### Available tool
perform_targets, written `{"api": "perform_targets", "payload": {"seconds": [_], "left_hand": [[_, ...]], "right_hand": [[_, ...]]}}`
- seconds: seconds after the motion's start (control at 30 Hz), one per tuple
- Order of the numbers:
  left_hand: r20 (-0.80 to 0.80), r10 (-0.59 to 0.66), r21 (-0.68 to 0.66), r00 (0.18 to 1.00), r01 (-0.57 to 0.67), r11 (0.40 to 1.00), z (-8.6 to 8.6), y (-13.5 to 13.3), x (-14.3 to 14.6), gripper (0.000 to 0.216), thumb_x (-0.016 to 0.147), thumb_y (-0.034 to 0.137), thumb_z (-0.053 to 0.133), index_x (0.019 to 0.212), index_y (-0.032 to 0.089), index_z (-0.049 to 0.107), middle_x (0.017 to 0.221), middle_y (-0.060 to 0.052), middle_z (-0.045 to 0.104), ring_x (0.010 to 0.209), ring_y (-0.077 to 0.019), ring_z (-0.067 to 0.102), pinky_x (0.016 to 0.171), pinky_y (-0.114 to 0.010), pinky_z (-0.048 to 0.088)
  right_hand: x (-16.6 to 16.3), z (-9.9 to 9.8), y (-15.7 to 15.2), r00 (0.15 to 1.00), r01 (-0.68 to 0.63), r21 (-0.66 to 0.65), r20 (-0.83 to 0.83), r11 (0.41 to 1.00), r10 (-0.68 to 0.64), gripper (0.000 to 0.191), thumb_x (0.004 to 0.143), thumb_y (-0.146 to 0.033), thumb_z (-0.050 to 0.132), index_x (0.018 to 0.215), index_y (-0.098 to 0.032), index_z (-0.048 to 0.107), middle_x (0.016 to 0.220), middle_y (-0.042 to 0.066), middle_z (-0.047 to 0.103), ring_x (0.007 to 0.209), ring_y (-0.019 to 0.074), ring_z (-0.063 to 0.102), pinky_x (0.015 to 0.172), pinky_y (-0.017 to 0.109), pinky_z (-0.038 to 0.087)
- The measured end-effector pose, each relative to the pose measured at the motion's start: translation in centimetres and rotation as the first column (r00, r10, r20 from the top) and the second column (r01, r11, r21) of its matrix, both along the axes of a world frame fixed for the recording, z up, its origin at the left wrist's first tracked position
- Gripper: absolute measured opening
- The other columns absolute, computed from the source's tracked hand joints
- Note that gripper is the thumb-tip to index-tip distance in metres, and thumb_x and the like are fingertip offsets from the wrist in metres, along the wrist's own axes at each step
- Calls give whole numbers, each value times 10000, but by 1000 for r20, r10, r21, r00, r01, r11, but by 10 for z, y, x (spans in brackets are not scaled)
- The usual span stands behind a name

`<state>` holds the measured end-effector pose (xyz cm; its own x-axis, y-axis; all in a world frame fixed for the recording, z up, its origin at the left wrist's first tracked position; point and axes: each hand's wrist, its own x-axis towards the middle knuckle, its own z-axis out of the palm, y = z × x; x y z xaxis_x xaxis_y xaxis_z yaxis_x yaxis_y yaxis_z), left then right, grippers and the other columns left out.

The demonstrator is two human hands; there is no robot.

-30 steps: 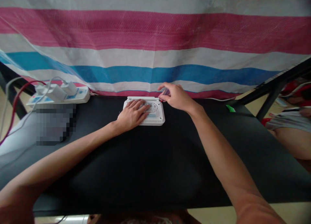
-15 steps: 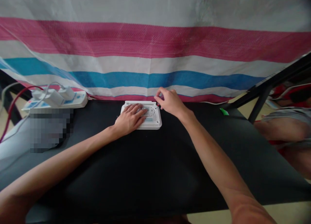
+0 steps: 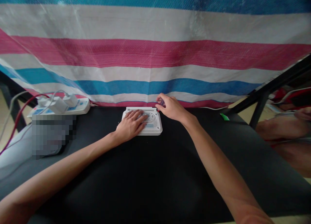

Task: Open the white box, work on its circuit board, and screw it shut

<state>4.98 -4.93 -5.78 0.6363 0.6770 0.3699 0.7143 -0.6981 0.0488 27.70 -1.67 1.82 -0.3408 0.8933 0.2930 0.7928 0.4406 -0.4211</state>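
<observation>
Head view, the only one here: a small white plastic box [image 3: 152,123], looks like a router flipped belly-up with its vent holes and label showing, lies flat on the black table [image 3: 155,172] at the far edge, right up against the striped tarp [image 3: 155,55].

The left hand [image 3: 130,125] lies palm-down over the box's left half, fingers spread and flat, pinning it to the table; the right hand [image 3: 171,107] sits at the box's back right corner, thumb and fingertips pinched on something small and reddish [image 3: 160,103]; it's too tiny and blurry to say what, maybe a tool tip or a plug.

On handling, just my read: a thin hollow shell like that should be light and stiff, and smooth enough to skate on the slick tabletop, so a flat palm on top makes sense; I'd pick it up by the long edges rather than the vented face, since thin plastic ribs and clips crack easily.

Around it: a white power strip [image 3: 80,107] with chargers plugged in at far left, a red cable [image 3: 18,112] looping off it; a little green bit [image 3: 224,117] at the table's right end; another person's arm [image 3: 279,130] past the table frame on the right, well apart from all this.
</observation>
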Motion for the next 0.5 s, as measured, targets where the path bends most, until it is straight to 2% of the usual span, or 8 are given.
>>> {"api": "perform_targets", "payload": {"seconds": [0.1, 0.23, 0.4, 0.5], "left_hand": [[-4, 2, -5, 1000, -2, 1000, 0, 0, 0, 426, 1032, 403, 367, 1356, 210, 566, 1419, -119, 536, 1290, -296, 507, 1092, -486, 389], [4, 0, -6, 1000, 0, 1000, 1, -1, 1, 424, 1031, 399, 377, 1348, 198, 573, 1408, -130, 544, 1289, -300, 510, 1088, -495, 397], [26, -12, -11, 1000, 12, 1000, 2, -1, 1, 420, 1026, 395, 393, 1342, 189, 577, 1396, -143, 553, 1295, -306, 510, 1077, -507, 409], [25, -8, -6, 1000, 8, 1000, 2, -1, 1, 419, 1026, 392, 391, 1342, 189, 576, 1401, -145, 548, 1296, -306, 509, 1077, -505, 406]], "right_hand": [[2, 0, 1, 991, -81, -25, -105, 996, 78, 104, 844, -112, 613, 904, -195, 607, 889, 50, 732, 833, 190, 679, 748, 278, 476], [1, -3, 5, 997, -21, 12, -78, 1000, 22, 82, 820, -143, 663, 786, -192, 606, 745, 30, 698, 728, 189, 658, 691, 279, 451], [-3, -4, 4, 998, 53, 30, 23, 998, -54, 57, 889, -240, 631, 856, -202, 604, 704, 35, 690, 709, 206, 663, 698, 297, 455], [-1, -2, 1, 1000, 15, 28, 26, 999, -16, 102, 869, -195, 635, 966, -196, 603, 832, 62, 728, 783, 216, 679, 735, 305, 474]]}}
